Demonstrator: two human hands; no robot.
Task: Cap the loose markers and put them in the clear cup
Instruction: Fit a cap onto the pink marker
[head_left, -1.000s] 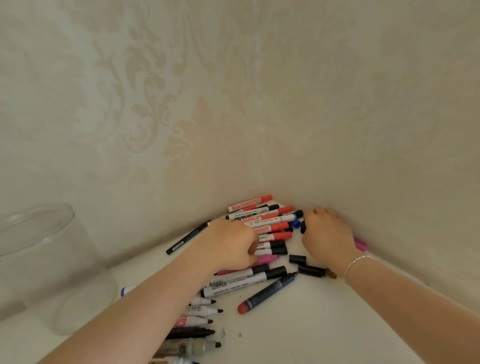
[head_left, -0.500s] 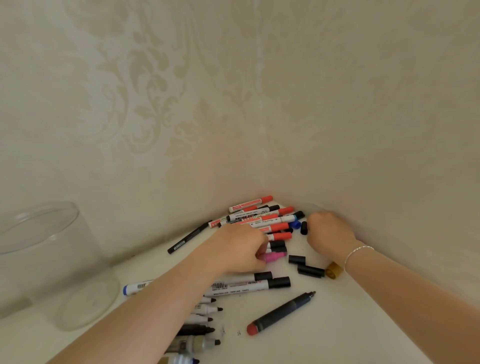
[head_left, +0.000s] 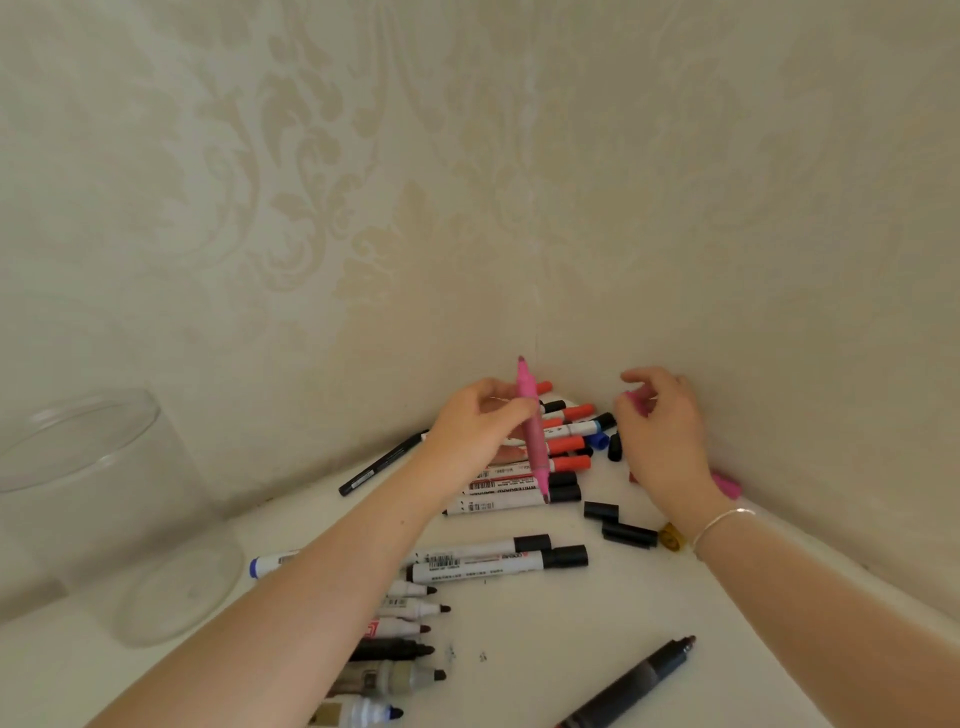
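a slim pink double-ended marker (head_left: 532, 436) was gripped upright at mid-barrel by the left hand (head_left: 475, 434), above the marker pile in the corner, while a small pink cap (head_left: 635, 401) was pinched in the right hand's (head_left: 662, 441) fingertips just beside it. the cap could be misaligned and dropped among the loose black caps (head_left: 618, 525). the tall clear plastic cup (head_left: 78, 499) stood well apart, so a hurried reach could tip it.

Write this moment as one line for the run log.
left hand: holds pink marker upright | right hand: pinches pink cap | clear cup: no markers inside | step: capping
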